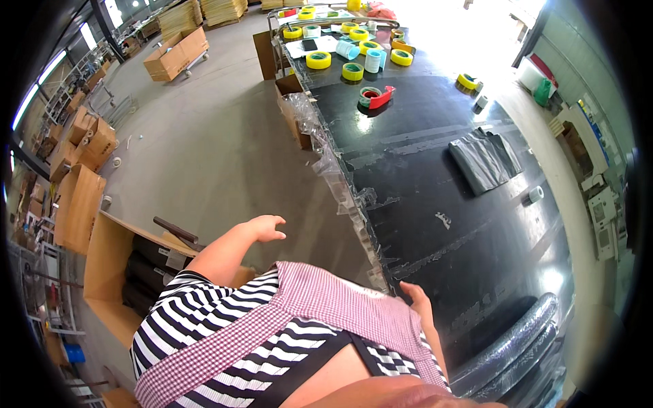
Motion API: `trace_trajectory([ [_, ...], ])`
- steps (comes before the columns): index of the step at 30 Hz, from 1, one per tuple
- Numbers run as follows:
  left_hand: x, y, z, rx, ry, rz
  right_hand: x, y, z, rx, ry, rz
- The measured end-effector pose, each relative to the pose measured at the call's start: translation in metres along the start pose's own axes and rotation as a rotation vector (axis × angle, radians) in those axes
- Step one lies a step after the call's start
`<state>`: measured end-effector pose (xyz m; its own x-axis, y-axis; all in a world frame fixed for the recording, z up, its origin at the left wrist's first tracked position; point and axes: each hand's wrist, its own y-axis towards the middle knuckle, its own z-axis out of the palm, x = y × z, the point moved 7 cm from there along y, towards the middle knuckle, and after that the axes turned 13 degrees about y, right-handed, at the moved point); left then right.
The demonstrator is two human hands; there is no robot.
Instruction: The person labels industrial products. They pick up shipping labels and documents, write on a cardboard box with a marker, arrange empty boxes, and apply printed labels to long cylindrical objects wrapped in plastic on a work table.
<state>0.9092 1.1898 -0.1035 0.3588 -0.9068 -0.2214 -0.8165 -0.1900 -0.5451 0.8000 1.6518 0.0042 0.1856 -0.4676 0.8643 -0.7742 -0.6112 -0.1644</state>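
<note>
Black and glossy, the worktop extends away on my right, its left edge lined with loose clear film. Current step, as I judge it: an interval between grips. My left hand is empty, fingers loosely extended, held over the floor and apart from the worktop's left edge. Nearest to it stands the uncovered carton, with dark rolls inside and a dark bar projecting beside its upper rim. My right hand is at the near part of the worktop's left edge; no object shows in it, but I cannot tell whether its fingers are spread or curled, nor whether it touches the surface. Film-wrapped tubes lie at the worktop's near right corner; a folded black plastic sheet lies farther up, toward the right edge. A pick-up from the carton would, in my judgement, call for a turn to the left and two spaced supports along a roll; the tubes would call for a reach to the right and a light grip on the slick film. Visibility limits: my checked apron conceals the worktop's near left corner; my striped sleeve covers part of the carton, whose depth is in shadow; the tubes' lower ends are indistinct at the dark rim; glare washes out the worktop's far right corner.
</note>
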Motion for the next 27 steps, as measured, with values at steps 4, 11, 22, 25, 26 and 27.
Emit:
trace_trajectory([
  [4, 0.049, -0.004, 0.013, 0.032, -0.016, -0.134, 0.003, 0.056, -0.015, -0.025, -0.030, -0.062],
  [11, 0.103, 0.076, -0.054, -0.022, 0.121, -0.215, 0.022, 0.159, -0.014, -0.058, 0.058, -0.105],
  [22, 0.032, 0.485, -0.482, -1.075, 0.614, 0.206, 0.021, 0.307, 0.022, -0.568, -0.124, 0.105],
  [25, 0.012, 0.572, -0.526, -0.865, 0.762, 0.123, 0.027, 0.330, 0.028, -0.625, -0.326, 0.117],
  [26, 0.009, 0.595, -0.537, -0.823, 0.811, 0.107, 0.028, 0.335, 0.030, -0.634, -0.373, 0.130],
  [27, 0.007, 0.617, -0.545, -0.764, 0.863, 0.080, 0.029, 0.339, 0.031, -0.648, -0.417, 0.149],
])
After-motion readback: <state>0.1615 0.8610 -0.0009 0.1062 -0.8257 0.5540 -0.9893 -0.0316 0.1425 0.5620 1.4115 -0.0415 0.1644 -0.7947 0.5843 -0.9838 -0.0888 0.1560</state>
